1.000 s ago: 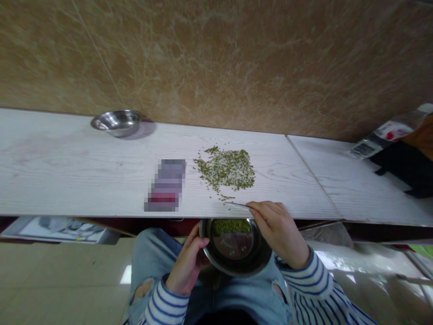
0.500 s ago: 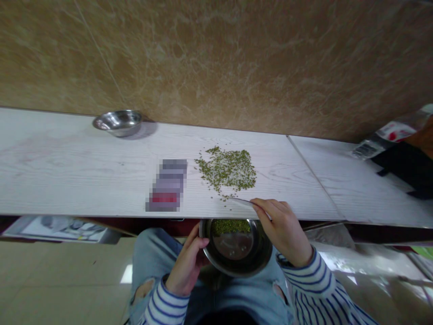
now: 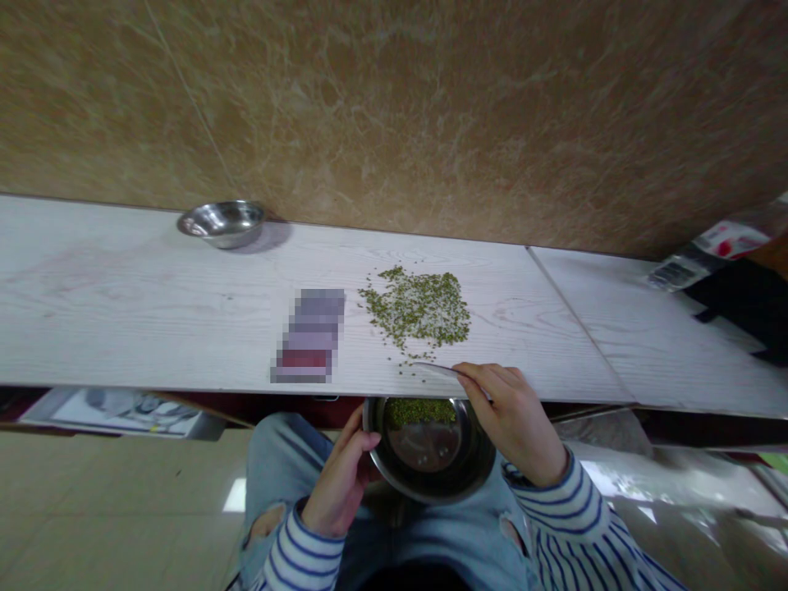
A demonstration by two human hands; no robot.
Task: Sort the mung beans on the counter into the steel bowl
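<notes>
My left hand (image 3: 345, 472) grips the rim of a steel bowl (image 3: 394, 484) below the table's front edge. Inside it, small green beans (image 3: 422, 410), like mung beans, gather along the far side. My right hand (image 3: 512, 419) is closed on a thin, pale, flat tool (image 3: 434, 367); its exact kind is not clear. The tool's tip points left, low over the tabletop, among a few stray beans. Just beyond it, many more green beans (image 3: 424, 308) lie spread in a loose patch on the white table (image 3: 153, 320).
A smaller steel bowl (image 3: 222, 226) stands by the wall at the back left. Left of the bean patch lies a blurred-out flat rectangular object (image 3: 311, 336). A clear plastic package (image 3: 683, 264) and a black item (image 3: 744, 304) are at the far right.
The view has shifted slightly, moving the tabletop things a little rightward in the picture. The tool's tip has gone slightly left; both hands keep their holds.
</notes>
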